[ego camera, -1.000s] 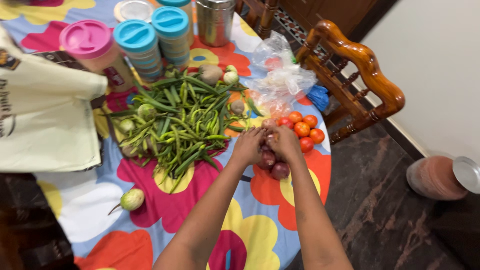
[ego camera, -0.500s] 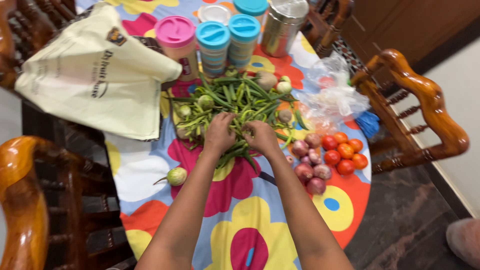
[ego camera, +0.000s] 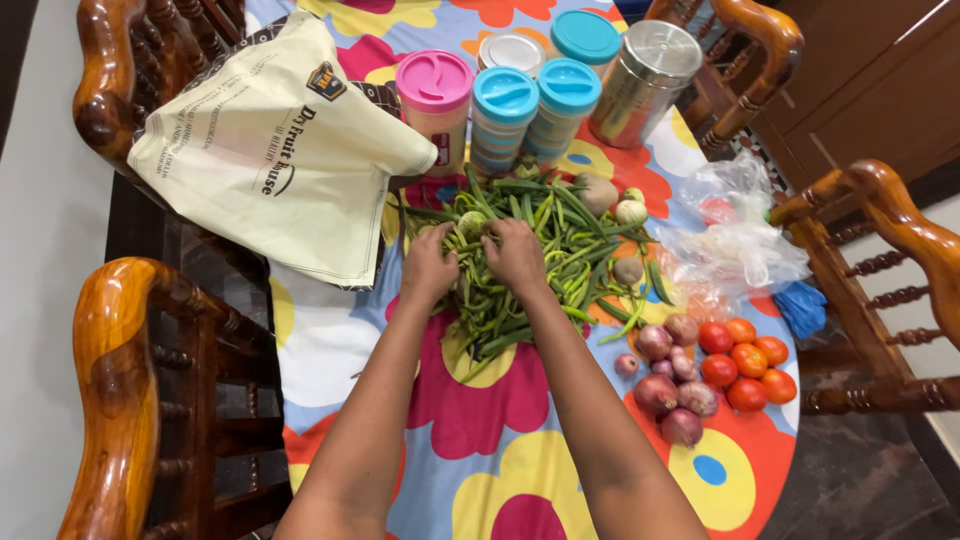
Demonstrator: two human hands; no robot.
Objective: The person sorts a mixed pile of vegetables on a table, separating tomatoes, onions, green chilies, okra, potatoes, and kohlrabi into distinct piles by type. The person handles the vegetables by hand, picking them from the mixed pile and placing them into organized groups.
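Both hands rest palm-down on the pile of green beans [ego camera: 530,255] just above the middle of the frame. The left hand [ego camera: 430,265] sits on the pile's left edge with its fingers curled down into the pods; the right hand [ego camera: 515,255] lies beside it, nearly touching, fingers also bent and tucked among the beans. Whether either hand pinches a particular pod cannot be told.

Small round green brinjals [ego camera: 630,212] and a brown tuber [ego camera: 597,190] lie along the pile's upper right rim. Directly above the pile stand a pink-lidded jar [ego camera: 433,95], two blue-lidded containers [ego camera: 535,110] and a steel canister [ego camera: 645,70], leaving little room there. A cream cloth bag [ego camera: 270,150] covers the upper left and reaches close to the left hand. Right of the beans lie crumpled clear plastic bags [ego camera: 735,245]; lower right, onions [ego camera: 668,375] and tomatoes [ego camera: 748,362] sit near the table's right edge. The flowered tablecloth [ego camera: 480,440] is bare below the pile, between the forearms. Wooden chairs [ego camera: 120,380] stand against the table's left and right sides.
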